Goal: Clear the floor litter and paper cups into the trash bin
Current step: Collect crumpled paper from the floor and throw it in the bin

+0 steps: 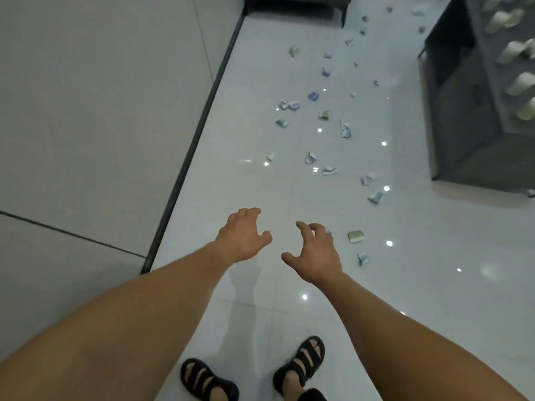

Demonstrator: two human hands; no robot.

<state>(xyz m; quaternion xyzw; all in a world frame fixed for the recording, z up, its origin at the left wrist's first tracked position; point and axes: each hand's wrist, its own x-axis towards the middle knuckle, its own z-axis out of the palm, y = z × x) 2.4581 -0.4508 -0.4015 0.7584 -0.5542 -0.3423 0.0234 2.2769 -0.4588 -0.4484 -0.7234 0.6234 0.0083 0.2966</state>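
Where the frame is taken as a whole, the glossy white tiled floor [260, 183] occupies the centre and right and carries bright point reflections. A grey panelled wall [101, 111] fills the left side, and a dark baseboard strip [199, 134] runs diagonally from top centre to lower left where wall meets floor. A dark shelf unit [463, 125] stands at the upper right; pale rounded objects [521, 85] sit on its shelves, too blurred to identify. A dark piece of furniture [295, 10] stands at the top centre edge.

Two bare forearms extend from the lower corners toward the centre. The left hand [243, 235] and the right hand [315, 253] are held palm down above the floor, near each other but apart. On both hands the fingers are spread wide and loosely curled, and hold nothing.

Two feet in black strapped sandals stand at the bottom centre: the left sandal [208, 380] and the right sandal [301, 363].

The litter lies on the floor in a scattered band from the top right down to the centre right:
- crumpled paper cups and scraps [310, 158], spread between the wall and the shelf unit;
- a flattened green cup [356, 236], just right of the right hand;
- a blue-white scrap [363, 258], just below that cup;
- a small scrap [329, 233], partly hidden behind the right hand's fingertips.
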